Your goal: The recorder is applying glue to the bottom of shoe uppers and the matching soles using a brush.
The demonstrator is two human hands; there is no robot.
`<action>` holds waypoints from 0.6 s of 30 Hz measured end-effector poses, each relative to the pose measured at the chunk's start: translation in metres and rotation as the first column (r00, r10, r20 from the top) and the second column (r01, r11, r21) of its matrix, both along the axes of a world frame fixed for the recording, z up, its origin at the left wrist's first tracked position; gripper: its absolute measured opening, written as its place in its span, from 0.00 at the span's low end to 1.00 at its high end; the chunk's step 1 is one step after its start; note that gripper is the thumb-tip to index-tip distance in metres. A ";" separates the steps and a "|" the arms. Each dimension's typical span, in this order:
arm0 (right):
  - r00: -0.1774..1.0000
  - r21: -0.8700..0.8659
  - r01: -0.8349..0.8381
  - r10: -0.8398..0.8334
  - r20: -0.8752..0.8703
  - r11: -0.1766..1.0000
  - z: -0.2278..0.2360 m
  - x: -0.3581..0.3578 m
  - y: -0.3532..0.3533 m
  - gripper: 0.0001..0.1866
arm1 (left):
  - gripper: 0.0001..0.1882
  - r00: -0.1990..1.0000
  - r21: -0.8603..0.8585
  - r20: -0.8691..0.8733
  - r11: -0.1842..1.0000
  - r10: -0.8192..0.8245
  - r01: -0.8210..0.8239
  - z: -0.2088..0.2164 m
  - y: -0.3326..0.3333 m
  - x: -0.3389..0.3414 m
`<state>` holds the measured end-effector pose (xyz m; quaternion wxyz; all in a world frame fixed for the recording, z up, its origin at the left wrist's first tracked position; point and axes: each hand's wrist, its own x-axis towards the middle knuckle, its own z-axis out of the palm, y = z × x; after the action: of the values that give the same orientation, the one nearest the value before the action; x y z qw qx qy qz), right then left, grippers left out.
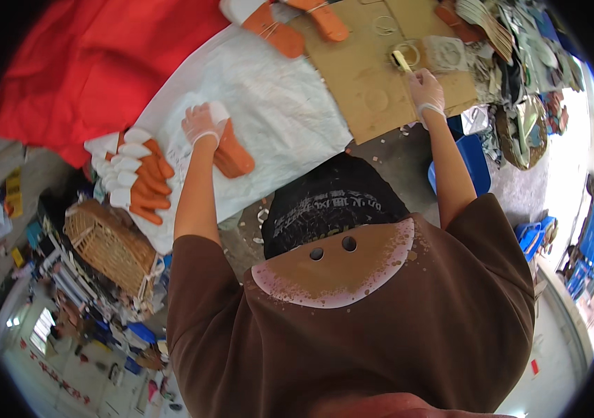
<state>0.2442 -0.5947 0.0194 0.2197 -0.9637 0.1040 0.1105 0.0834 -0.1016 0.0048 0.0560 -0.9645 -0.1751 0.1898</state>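
Nearest, close to the front edge of the white sheet (290, 115), lay an orange shoe last (234, 155) with a white end, its orange end angled toward the person. The gloved left hand (201, 123) was at that white end, fingers bent and close together, though whether they clamped it or merely rested against it could not be told. The last looked hard, stiff and moderately light, unlikely to crush; its smooth, rounded sides might slip under a thin glove, so the narrower middle seemed the surest place to hold, with the palm over the top. Just to the left, a cluster of similar lasts (149, 182) lay side by side, white ends outward. Further off, the gloved right hand (427, 90) was closed around a small pale brush (402, 61), held above the brown cardboard (352, 73), where a light pinch on the handle would suffice. Beside the brush stood a squat translucent tub (446, 54), its contents unclear. Lower down, right of the sheet, the blue bin (476, 167) showed too little of its inside to read. Off to the left, the wicker basket (117, 256) sat tilted amid clutter, its contents likewise uncertain.
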 end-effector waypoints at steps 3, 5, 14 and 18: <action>1.000 -0.082 0.019 -0.021 -0.023 0.996 -0.009 0.019 -0.007 0.18 | 0.33 0.994 -0.027 0.105 1.000 0.001 0.002 -0.020 0.004 -0.003; 0.999 -0.167 -0.015 0.021 0.035 0.986 -0.027 0.026 -0.013 0.17 | 0.33 0.997 0.009 0.073 1.000 0.008 -0.008 -0.024 0.001 -0.003; 0.998 0.006 0.061 -0.061 0.000 0.998 -0.043 0.017 -0.016 0.16 | 0.29 0.916 -0.045 0.395 0.997 0.073 -0.061 0.001 -0.027 -0.030; 0.949 0.415 0.308 -0.309 -0.067 0.856 -0.024 0.001 -0.021 0.18 | 0.29 0.861 0.046 0.509 0.999 -0.014 -0.011 0.021 -0.052 -0.052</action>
<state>0.2451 -0.6162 -0.0048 0.4370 -0.8645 0.2305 0.0925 0.0319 -0.1533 0.0261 0.0308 -0.9789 -0.1872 -0.0759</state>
